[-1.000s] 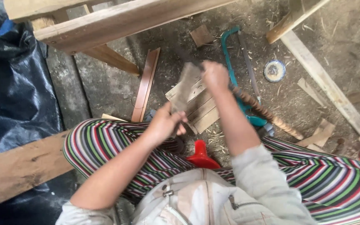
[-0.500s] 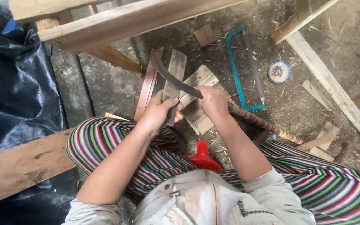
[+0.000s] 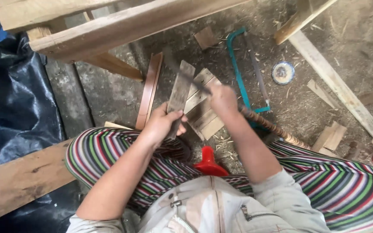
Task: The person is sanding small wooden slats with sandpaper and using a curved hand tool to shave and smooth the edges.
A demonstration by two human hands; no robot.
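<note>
Outdoors on a sawdust-strewn floor (image 3: 307, 112), a seated person in striped trousers (image 3: 109, 151) works wood beside a black plastic sheet (image 3: 18, 99), with a heavy timber beam (image 3: 130, 23) overhead in the frame and a broad plank (image 3: 18, 181) at the left knee. A long pale batten (image 3: 342, 92) runs along the right, and a teal hacksaw (image 3: 238, 64) lies just beyond the work.

The grey wooden slat (image 3: 180, 88) stands nearly upright, its foot near a small stack of offcuts (image 3: 203, 116), with a reddish strip (image 3: 150, 90) just to its left. The left hand (image 3: 162, 125) is closed round the slat's lower end. The right hand (image 3: 223, 99) is clenched on a dark blade (image 3: 197, 85), blurred by motion, which appears to meet the slat's right edge.

The step in hand looks like trimming that edge. A further stroke would call for a steady slat and left fingers kept below the blade's path.

A turned wooden spindle (image 3: 273, 127) lies by the right leg, and a red object (image 3: 208, 164) sits between the knees. The only container, a small round tin (image 3: 283, 72), lies apart beyond the hacksaw, and its contents cannot be made out.
</note>
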